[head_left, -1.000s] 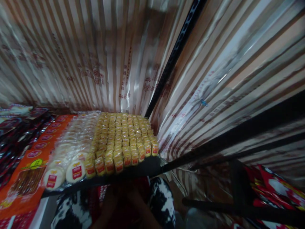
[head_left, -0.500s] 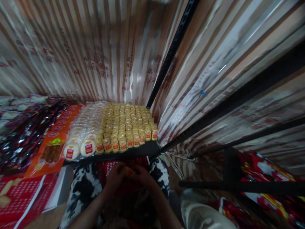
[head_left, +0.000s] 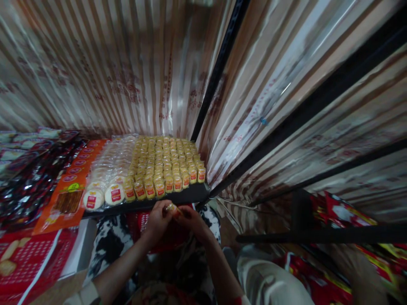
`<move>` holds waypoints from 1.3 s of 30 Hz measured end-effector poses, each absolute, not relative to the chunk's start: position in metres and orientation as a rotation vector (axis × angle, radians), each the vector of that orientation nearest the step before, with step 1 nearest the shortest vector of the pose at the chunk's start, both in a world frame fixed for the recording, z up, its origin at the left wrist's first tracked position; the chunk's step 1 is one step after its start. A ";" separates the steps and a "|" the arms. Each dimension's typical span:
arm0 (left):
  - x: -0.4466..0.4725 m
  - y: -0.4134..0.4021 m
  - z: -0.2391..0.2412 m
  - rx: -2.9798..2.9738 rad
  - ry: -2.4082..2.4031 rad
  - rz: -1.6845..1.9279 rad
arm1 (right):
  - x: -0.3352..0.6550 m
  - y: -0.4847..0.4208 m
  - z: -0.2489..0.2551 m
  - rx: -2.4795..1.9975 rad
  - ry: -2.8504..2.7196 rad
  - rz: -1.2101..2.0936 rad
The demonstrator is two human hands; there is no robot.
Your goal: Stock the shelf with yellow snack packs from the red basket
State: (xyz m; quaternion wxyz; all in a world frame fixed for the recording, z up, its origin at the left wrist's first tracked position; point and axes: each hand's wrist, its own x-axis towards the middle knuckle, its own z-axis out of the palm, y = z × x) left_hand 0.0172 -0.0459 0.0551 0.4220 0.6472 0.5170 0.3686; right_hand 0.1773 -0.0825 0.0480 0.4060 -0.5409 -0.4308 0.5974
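Observation:
Between my two hands, just in front of the shelf edge, is a small wrapped snack cake (head_left: 172,209), yellow with some red on it. My left hand (head_left: 158,221) grips it from one side with bent fingers. On the other side my right hand (head_left: 193,222) pinches it. Rows of similar yellow wrapped snack cakes (head_left: 162,169) stand on the dark shelf (head_left: 194,192) right ahead, red labels facing me. Below my hands a red basket (head_left: 142,221) shows partly between my knees; its contents are hidden.
Round white packs (head_left: 114,193), an orange snack bag (head_left: 68,197) and dark shiny packs (head_left: 25,192) line the shelf's left. Another red basket (head_left: 34,271) stands lower left. Black bars (head_left: 273,135) cross the right side. A person's blurred hand (head_left: 359,264) is among red packs there.
My hands have risen with the wrapped snack cake, from low over the basket to the shelf's front edge. Another person's hand has appeared at lower right. The view has shifted slightly.

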 end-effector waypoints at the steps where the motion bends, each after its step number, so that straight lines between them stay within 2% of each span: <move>1: 0.020 -0.045 0.056 1.661 1.310 0.919 | 0.178 -0.082 0.048 -1.361 -1.098 1.486; 7: 0.040 -0.037 0.072 1.930 1.256 0.902 | 0.188 -0.079 0.046 -1.409 -1.221 1.206; 15: 0.074 -0.014 0.090 2.160 1.163 0.892 | 0.201 -0.072 0.042 -1.631 -1.465 0.201; 20: 0.094 -0.007 0.091 2.237 1.152 0.844 | 0.197 -0.062 0.028 -1.618 -1.498 -0.102; 26: 0.113 0.000 0.090 2.253 1.127 0.864 | 0.199 -0.047 0.026 -1.669 -1.347 -0.087; 35: 0.113 -0.008 0.083 2.228 1.193 0.936 | 0.215 -0.025 0.012 -1.696 -1.071 0.354; 39: 0.112 -0.007 0.075 2.237 1.166 0.894 | 0.217 -0.019 0.009 -1.809 -1.068 0.415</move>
